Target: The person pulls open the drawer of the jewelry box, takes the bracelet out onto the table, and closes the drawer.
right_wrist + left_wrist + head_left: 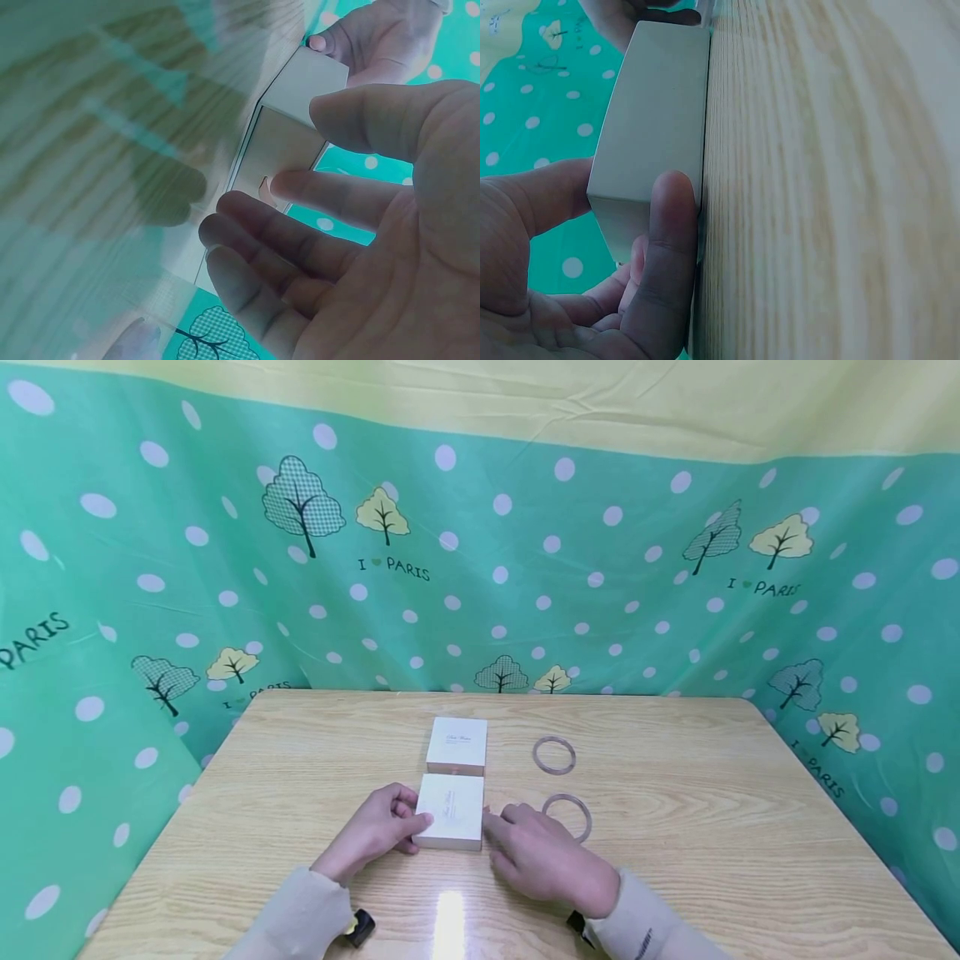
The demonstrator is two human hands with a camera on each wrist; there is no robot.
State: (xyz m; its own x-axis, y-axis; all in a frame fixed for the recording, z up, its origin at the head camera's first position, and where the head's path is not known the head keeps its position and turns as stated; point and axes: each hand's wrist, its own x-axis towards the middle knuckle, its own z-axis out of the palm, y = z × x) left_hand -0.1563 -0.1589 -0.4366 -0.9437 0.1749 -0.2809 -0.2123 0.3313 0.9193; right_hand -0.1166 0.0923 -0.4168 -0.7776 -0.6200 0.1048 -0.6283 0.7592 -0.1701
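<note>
A white lidded-looking box (448,810) with small print on top lies near the middle of the wooden table. My left hand (381,822) grips its left side, thumb over the top edge and fingers along the side. On the opposite side is my right hand (542,853), its fingers loosely bent and the thumb apart from them. In the right wrist view, the index fingertip meets or nearly meets a small brownish pull tab (265,189) on the box's recessed side. A second white box (458,742) sits directly behind the first.
Two purplish-grey bangles lie to the right: a farther bangle (555,772) and a nearer bangle (589,821), partly covered by my right hand. A green dotted curtain (525,552) hangs behind and beside the table (712,793).
</note>
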